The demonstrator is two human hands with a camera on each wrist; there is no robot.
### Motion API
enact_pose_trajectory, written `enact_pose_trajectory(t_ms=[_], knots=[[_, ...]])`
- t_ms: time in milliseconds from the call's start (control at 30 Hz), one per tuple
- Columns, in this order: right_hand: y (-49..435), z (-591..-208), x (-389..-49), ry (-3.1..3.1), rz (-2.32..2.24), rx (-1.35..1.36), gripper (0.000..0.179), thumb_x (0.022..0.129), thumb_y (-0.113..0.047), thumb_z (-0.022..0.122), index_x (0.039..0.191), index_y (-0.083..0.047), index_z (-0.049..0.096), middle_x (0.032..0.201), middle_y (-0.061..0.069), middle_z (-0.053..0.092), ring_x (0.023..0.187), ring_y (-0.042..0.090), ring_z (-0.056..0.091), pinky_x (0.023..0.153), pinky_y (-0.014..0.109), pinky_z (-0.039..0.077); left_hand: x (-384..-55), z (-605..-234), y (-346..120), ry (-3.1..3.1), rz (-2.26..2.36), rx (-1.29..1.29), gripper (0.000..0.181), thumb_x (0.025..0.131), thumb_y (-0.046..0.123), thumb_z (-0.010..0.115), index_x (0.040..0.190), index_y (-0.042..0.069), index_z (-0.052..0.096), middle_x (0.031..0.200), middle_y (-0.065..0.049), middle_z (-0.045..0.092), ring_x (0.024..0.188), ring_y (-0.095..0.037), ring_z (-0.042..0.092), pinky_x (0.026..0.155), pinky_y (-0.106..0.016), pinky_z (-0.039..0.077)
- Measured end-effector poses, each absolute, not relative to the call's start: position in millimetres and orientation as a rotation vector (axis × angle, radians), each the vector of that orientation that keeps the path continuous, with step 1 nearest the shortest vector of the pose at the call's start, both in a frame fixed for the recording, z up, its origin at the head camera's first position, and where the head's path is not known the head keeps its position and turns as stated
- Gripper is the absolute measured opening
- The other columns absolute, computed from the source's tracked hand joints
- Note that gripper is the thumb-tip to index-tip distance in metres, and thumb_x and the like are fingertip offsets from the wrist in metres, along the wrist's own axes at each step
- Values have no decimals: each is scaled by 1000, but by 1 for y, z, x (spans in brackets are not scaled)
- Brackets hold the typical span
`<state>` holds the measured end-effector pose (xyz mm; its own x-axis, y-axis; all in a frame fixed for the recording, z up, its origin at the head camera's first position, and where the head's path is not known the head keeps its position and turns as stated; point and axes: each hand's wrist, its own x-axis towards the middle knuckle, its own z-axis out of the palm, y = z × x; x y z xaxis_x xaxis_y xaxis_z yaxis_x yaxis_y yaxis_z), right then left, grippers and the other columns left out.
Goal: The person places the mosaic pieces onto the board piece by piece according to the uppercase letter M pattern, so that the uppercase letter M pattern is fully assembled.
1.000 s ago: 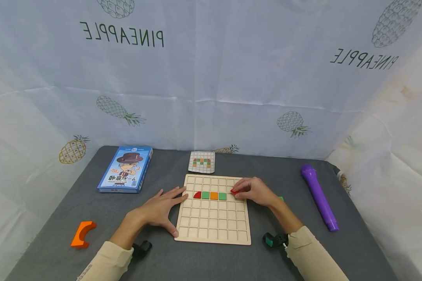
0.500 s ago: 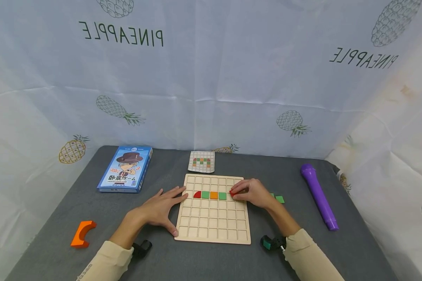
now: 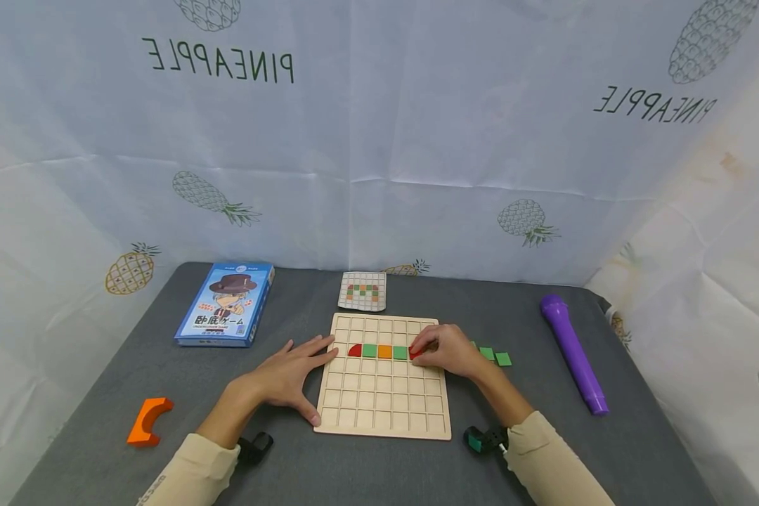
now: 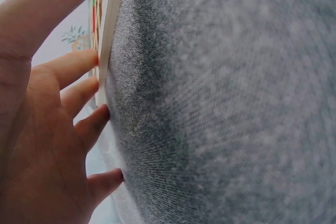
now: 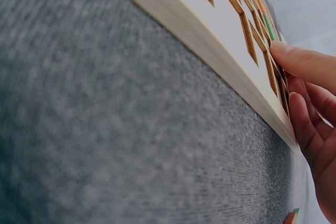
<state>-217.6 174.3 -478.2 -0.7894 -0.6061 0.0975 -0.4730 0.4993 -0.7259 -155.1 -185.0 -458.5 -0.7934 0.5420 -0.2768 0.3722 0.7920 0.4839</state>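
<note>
A wooden grid board (image 3: 382, 400) lies on the dark table. Across one of its upper rows runs a line of tiles: a red rounded tile (image 3: 355, 351), a green tile (image 3: 370, 351), an orange tile (image 3: 385, 351) and another green tile (image 3: 400, 353). At the right end of this line my right hand (image 3: 449, 349) pinches a second red tile (image 3: 414, 352), mostly hidden by the fingers, right against the green one. My left hand (image 3: 284, 376) is spread at the board's left edge, with fingertips and thumb touching it; the left wrist view shows the fingers (image 4: 79, 69) along that edge.
Several loose green tiles (image 3: 503, 359) lie right of the board, partly behind the right hand. A pattern card (image 3: 362, 292) sits beyond the board. Around it are a blue game box (image 3: 228, 306), an orange arch block (image 3: 148, 422) and a purple microphone (image 3: 575, 355).
My right hand has moved slightly left with the red tile, bringing it up to the end of the tile row and uncovering the green tiles on the table. The left hand stays still.
</note>
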Motion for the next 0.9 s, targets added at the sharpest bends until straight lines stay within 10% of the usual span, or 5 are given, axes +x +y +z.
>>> enact_pose_trajectory(t_ms=[900], knots=[[177, -477, -217, 2593, -1091, -976, 16, 85, -12, 81, 101, -11, 82, 108, 5, 77, 98, 17, 70, 76, 21, 56, -154, -456, -186, 2574, 581, 693, 124, 61, 61, 92, 160, 15, 35, 173, -7, 18, 161, -36, 16, 122, -75, 9]])
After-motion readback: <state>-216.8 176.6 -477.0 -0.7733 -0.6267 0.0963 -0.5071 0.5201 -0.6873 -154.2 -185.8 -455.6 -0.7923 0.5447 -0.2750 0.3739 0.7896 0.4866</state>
